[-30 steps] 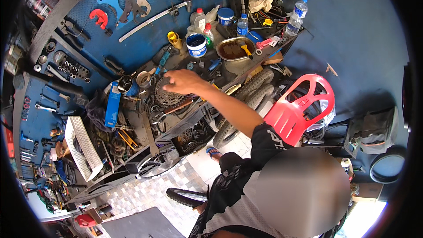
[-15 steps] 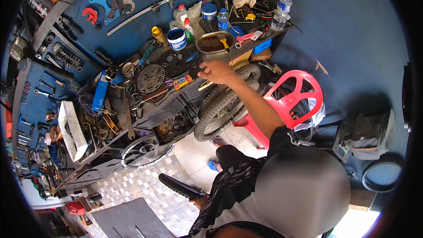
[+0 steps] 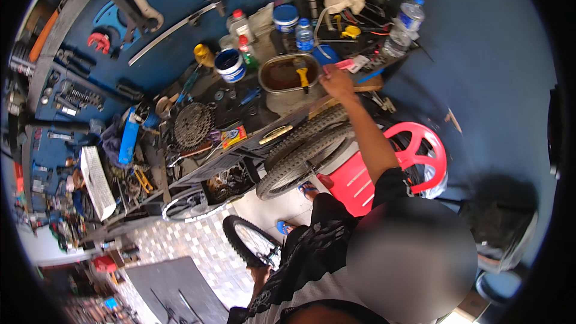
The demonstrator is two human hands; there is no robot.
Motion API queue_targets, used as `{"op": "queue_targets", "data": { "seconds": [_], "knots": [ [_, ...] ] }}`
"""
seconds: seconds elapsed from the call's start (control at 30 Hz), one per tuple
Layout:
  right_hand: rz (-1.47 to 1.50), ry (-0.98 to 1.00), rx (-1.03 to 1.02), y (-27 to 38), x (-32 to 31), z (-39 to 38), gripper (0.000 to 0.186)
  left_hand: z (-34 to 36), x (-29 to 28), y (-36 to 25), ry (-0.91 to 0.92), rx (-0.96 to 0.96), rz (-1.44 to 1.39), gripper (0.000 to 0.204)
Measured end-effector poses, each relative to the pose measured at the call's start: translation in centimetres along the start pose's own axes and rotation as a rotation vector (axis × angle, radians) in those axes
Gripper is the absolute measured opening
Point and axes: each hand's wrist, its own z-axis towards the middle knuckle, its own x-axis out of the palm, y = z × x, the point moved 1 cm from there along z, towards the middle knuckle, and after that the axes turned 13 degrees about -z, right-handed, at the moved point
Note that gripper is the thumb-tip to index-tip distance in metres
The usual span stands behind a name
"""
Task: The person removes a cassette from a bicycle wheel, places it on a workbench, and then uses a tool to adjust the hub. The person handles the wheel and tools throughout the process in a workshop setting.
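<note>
My right hand [image 3: 338, 86] reaches to the back bench edge, fingers curled at a pink-handled tool [image 3: 345, 64]. Beside it sits a metal tray [image 3: 273, 76] of brown liquid with a yellow-handled brush [image 3: 301, 73]. My left hand [image 3: 258, 275], low in the view, grips a bicycle wheel [image 3: 234, 237] held above the floor. Two more tyred wheels [image 3: 277, 179] lean against the bench under my right arm.
The cluttered bench [image 3: 287, 104] holds a cassette [image 3: 192, 125], tubs and bottles [image 3: 304, 36]. Tools hang on the blue pegboard [image 3: 157, 48]. A red plastic chair [image 3: 355, 192] stands right, a bag [image 3: 501, 234] behind it. A dark mat [image 3: 162, 285] lies on the tiles.
My right hand has moved right, from over the cassette past the tray to the pink-handled tool. My left hand stays on the wheel. The view has shifted slightly.
</note>
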Motion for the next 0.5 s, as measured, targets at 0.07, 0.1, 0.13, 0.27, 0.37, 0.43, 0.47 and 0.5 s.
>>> {"op": "queue_targets", "data": {
  "seconds": [0.07,0.1,0.13,0.27,0.37,0.43,0.47,0.5],
  "knots": [
    [0.016,0.07,0.056,-1.4,1.4,2.8,0.05,-0.8,0.7,-1.7,-0.004,0.032,-0.062,0.135],
    [0.071,0.023,0.042,-2.4,2.0,4.5,0.053,-1.3,2.0,-3.9,0.034,-0.006,-0.132,0.133],
    [0.036,0.055,0.027,-1.3,2.1,5.3,0.054,-1.6,2.6,-4.4,0.036,-0.028,-0.151,0.13],
    [0.057,0.254,0.141,-0.7,3.1,7.6,0.059,-2.8,3.1,-5.4,0.005,-0.04,-0.156,0.123],
    [0.154,0.208,0.085,-2.1,3.9,8.5,0.052,-3.8,3.7,-6.9,-0.008,-0.029,-0.213,0.113],
    [0.187,0.262,0.075,-2.3,4.0,8.7,0.048,-4.1,4.2,-7.2,0.008,-0.091,-0.279,0.11],
    [0.052,0.167,0.007,-2.6,4.1,8.6,0.047,-3.5,4.4,-6.9,0.054,-0.142,-0.279,0.12],
    [-0.006,0.178,-0.048,-2.7,3.8,8.6,0.045,-3.4,4.7,-6.9,0.039,-0.159,-0.302,0.124]
  ]
}}
